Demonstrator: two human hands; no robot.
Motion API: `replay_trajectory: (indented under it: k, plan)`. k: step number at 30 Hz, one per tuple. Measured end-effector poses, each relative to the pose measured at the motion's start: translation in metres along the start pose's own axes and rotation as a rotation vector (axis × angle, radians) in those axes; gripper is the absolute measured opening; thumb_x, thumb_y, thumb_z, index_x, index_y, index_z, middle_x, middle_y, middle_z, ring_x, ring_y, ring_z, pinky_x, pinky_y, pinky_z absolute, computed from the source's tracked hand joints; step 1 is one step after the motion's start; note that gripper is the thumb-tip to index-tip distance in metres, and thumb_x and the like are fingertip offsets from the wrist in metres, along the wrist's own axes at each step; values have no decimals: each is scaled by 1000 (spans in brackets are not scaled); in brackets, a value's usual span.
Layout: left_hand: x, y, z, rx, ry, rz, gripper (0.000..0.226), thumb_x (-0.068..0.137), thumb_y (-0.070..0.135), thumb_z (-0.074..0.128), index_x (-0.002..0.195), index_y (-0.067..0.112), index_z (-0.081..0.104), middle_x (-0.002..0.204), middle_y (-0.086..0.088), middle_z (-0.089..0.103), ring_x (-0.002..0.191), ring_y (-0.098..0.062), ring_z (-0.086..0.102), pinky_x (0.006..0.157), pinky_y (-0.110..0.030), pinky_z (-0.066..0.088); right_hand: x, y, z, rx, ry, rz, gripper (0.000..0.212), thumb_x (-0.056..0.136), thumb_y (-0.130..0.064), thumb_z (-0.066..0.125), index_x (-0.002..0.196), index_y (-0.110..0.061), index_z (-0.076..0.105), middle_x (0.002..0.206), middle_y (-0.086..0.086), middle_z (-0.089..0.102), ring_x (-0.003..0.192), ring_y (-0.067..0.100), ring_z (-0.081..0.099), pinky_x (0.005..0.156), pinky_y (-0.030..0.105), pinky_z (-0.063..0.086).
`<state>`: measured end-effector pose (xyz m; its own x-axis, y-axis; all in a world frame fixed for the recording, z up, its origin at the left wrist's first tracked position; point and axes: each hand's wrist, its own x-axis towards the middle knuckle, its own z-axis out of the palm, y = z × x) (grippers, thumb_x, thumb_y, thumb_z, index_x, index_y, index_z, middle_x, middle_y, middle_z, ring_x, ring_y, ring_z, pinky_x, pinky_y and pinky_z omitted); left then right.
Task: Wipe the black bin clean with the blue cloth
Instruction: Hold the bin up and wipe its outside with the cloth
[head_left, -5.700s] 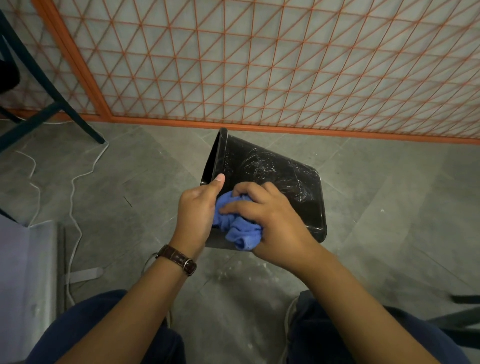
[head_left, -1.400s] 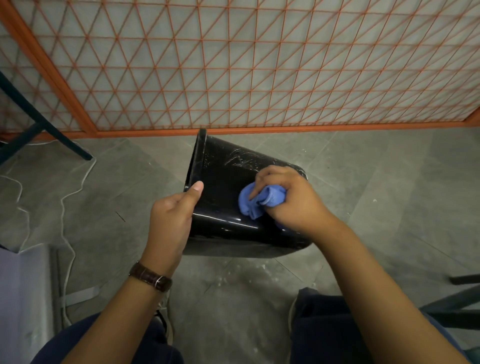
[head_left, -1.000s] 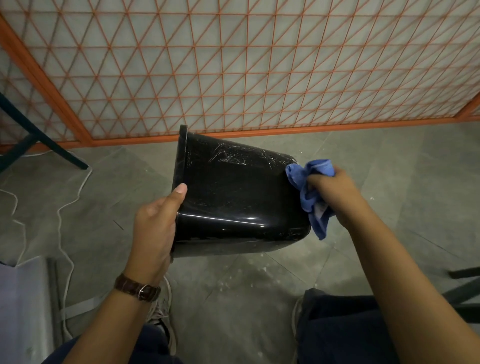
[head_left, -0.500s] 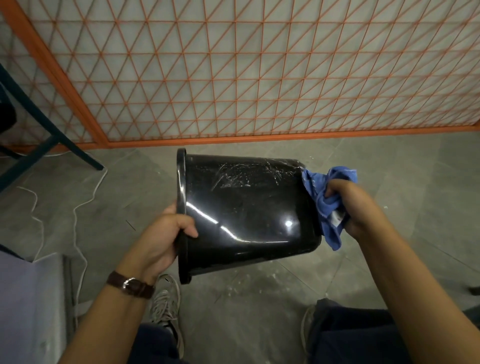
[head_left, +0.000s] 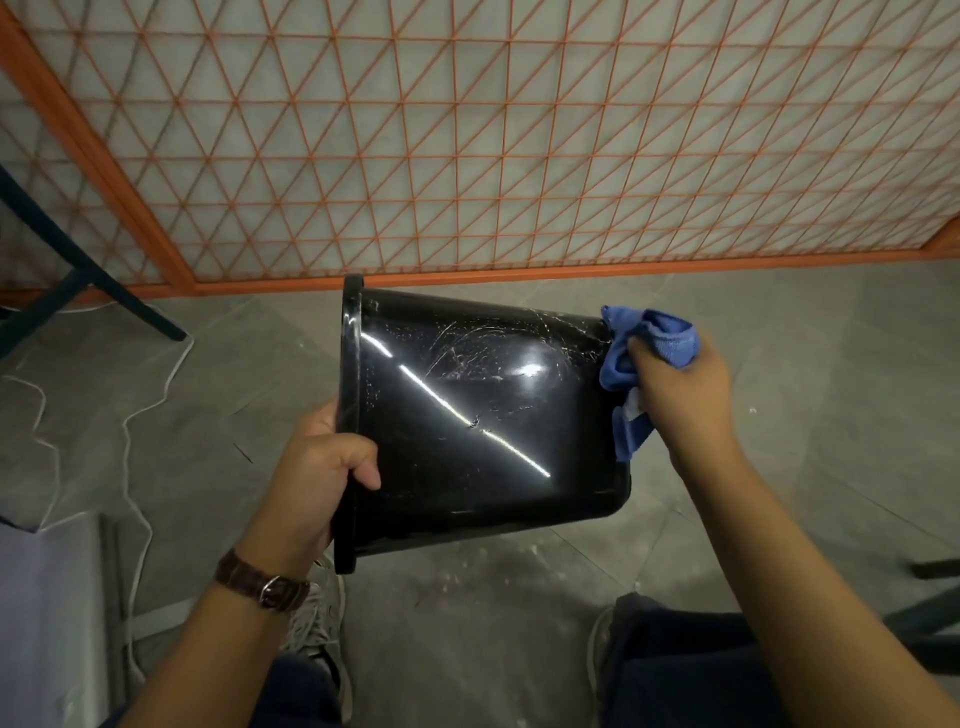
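- Bin (head_left: 483, 415) held off the floor on its side, rim to the person's left and base to the right, in front of the orange lattice screen (head_left: 519, 130); pale scuffs and specks show on its upper wall, so I judge the wall is not yet clean.
- Left hand (head_left: 317, 478) closed around the rim, thumb lying on the outer wall; to do this step well it should hold firm and turn the bin a little at a time, so each dull patch comes up to the cloth.
- Right hand (head_left: 680, 395) closed on the bunched cloth (head_left: 639, 358), pressing it against the base; short overlapping rubs with a fresh fold would likely lift more.
- Compared with half a second ago, the bin sits lower toward the lap and the bright glare streak runs longer across its wall; the cloth stays at the base.
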<state>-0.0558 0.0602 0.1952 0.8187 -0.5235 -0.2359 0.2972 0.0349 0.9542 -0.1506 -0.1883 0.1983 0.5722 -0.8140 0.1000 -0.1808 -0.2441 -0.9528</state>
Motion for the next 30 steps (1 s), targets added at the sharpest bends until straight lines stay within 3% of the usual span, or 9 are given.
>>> replay_trajectory:
  k: [3, 7, 10, 14, 17, 20, 23, 26, 30]
  plan:
    - [0, -2, 0, 11, -14, 37, 49, 35, -2, 43, 83, -4, 53, 77, -16, 53, 69, -31, 54, 51, -30, 47, -1, 3, 0, -38, -136, -159, 27, 88, -12, 61, 114, -16, 58, 101, -7, 61, 86, -9, 58, 73, 2, 43]
    - [-2, -8, 1, 1, 9, 108, 47, 38, -2, 45, 84, -11, 52, 87, -18, 52, 79, -36, 50, 64, -37, 43, -6, 5, 6, -172, -328, -391, 32, 79, -17, 64, 110, -22, 56, 104, -18, 55, 95, -12, 53, 81, 2, 40]
    - [-2, -10, -1, -2, 15, 101, 41, 38, -1, 46, 77, 0, 58, 88, -17, 53, 82, -36, 51, 66, -39, 43, -6, 4, 8, -158, -270, -279, 22, 81, -16, 66, 94, -31, 57, 97, -18, 57, 85, -11, 56, 72, 3, 42]
    - [-1, -9, 1, 76, -36, 66, 49, 37, -1, 47, 84, -16, 46, 89, -21, 54, 84, -40, 52, 67, -40, 44, 4, 13, 8, -176, -59, -88, 15, 85, -15, 60, 98, -23, 60, 108, 1, 62, 92, 12, 62, 72, 14, 44]
    - [-1, -10, 3, 79, -46, 67, 49, 37, -1, 47, 84, -16, 47, 88, -21, 54, 84, -41, 53, 68, -40, 45, -4, 12, 8, -161, -149, -196, 30, 84, -11, 63, 111, -24, 58, 108, -7, 60, 94, 0, 59, 77, 12, 45]
    - [-1, -11, 0, 22, 8, 77, 48, 35, 1, 48, 82, -8, 55, 84, -20, 54, 83, -39, 54, 69, -40, 46, -11, 4, 10, -155, -298, -391, 33, 80, -5, 67, 102, -28, 59, 102, -19, 55, 93, -14, 53, 79, 2, 40]
    - [0, -11, 0, -59, 52, 57, 55, 24, 10, 53, 78, 1, 55, 78, -16, 51, 72, -34, 50, 58, -30, 45, -4, 4, 10, -151, -253, -281, 29, 80, -7, 67, 84, -34, 59, 99, -12, 57, 87, -6, 56, 73, 4, 43]
    - [0, -12, 6, -91, 46, 35, 48, 20, 13, 53, 67, 7, 59, 68, -11, 54, 61, -26, 54, 50, -25, 45, -2, 10, 11, -198, -155, -223, 24, 81, -11, 65, 90, -32, 59, 104, -10, 56, 84, -3, 58, 67, 4, 44]
    - [-1, -14, 9, -45, 54, 26, 69, 16, 17, 59, 76, -16, 47, 81, -18, 47, 70, -35, 42, 56, -31, 37, -16, 9, 16, -230, -331, -460, 42, 71, -8, 70, 108, -25, 63, 110, -24, 48, 99, -13, 50, 82, -1, 36]
